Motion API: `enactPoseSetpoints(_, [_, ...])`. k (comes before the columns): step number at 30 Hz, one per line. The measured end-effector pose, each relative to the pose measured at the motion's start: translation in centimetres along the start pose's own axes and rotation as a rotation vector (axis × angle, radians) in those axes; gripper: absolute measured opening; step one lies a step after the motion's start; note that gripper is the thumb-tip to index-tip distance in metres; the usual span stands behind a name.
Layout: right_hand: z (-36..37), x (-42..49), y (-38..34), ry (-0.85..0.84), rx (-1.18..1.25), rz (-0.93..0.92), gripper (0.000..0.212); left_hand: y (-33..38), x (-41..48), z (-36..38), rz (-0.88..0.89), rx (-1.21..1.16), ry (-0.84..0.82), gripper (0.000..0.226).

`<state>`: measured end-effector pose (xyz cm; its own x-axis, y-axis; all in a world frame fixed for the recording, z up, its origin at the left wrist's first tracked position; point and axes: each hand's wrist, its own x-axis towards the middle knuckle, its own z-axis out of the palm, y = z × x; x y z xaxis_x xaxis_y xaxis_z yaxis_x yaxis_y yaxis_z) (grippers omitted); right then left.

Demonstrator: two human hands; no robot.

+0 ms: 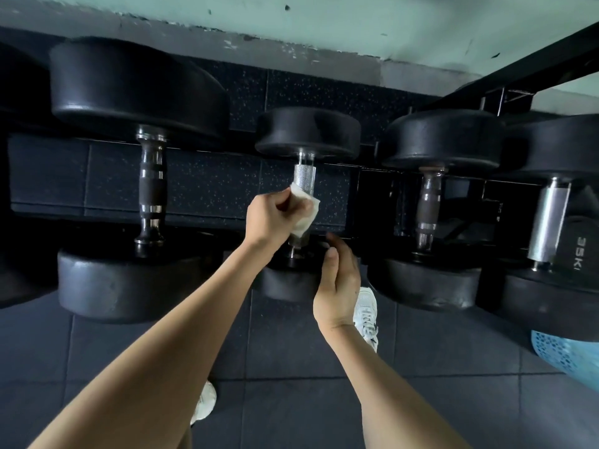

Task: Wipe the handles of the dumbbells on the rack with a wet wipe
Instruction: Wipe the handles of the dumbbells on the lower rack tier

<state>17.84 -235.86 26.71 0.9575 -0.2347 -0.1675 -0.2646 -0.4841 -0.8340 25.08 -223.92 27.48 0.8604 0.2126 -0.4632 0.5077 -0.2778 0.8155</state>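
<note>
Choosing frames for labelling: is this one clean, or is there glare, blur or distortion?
Head view: dim, so the black dumbbell heads lose detail; glare streaks the far-right chrome handle; the wipe in the left hand is nearly blown out; wide-angle bending warps the wall line and rack toward the edges; the centre handle is sharp.

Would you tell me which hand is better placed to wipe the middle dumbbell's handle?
Left: the left hand grips the wet wipe against that handle; the right hand holds no wipe.

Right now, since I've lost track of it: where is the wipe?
Head view, centre: the wipe is gripped in the left hand against the middle dumbbell's handle, just above the right hand.
</note>
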Motion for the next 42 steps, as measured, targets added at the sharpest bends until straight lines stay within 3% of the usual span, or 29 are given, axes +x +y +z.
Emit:
enactPoseSetpoints(2, [0.1,-0.1,0.1,-0.004,-0.013,0.015,0.055,0.6,0.1,-0.2,-0.089,-0.198,-0.043,0.012])
enactPoseSetpoints(6, [0.1,-0.2,-0.1,0.002,-0.016,0.047,0.061,0.9,1.3,0.1,-0.108,-0.229,-0.003,0.008])
enactPoseSetpoints(11, [0.2,-0.5,-0.6,0.002,0.020,0.240,0.069,2.5,3.7,0.2,-0.116,-0.308,0.055,0.022])
enactPoseSetpoints(13, [0.0,-0.3,-1.3,-0.022,0.111,0.407,0.060,2.4,3.4,0.3,-0.095,-0.234,0.068,0.022])
enactPoseSetpoints(17, [-0.5,1.5,-2.1,-0.044,0.290,0.729,0.021,0.7,1.8,0.2,-0.052,-0.153,0.005,0.021])
enactPoseSetpoints(18, [-0.4,1.8,-2.3,-0.025,0.279,0.758,0.022,0.2,1.5,0.1,-0.045,-0.121,-0.015,0.021])
enactPoseSetpoints(22, [0.3,1.7,-2.8,0.084,0.167,0.738,0.026,-0.5,1.2,0.4,0.045,-0.007,0.043,0.028])
enactPoseSetpoints(27, [0.2,1.5,-3.2,0.119,0.122,0.699,0.021,0.5,1.6,1.4,0.044,-0.059,0.190,0.039])
enactPoseSetpoints(30, [0.3,1.4,-3.1,0.127,0.103,0.697,0.024,2.2,2.5,1.8,-0.091,-0.389,0.216,0.019])
enactPoseSetpoints(33, [0.3,1.4,-3.0,0.131,0.078,0.688,0.022,2.4,3.7,0.9,-0.158,-0.538,0.065,0.013])
enactPoseSetpoints(38, [0.4,1.5,-3.3,0.126,0.063,0.697,0.019,0.7,4.1,-0.4,-0.245,-0.597,-0.256,0.033])
enactPoseSetpoints(42, [0.3,1.6,-3.5,0.126,0.057,0.684,0.020,-0.5,1.8,-0.7,-0.250,-0.412,-0.345,0.031])
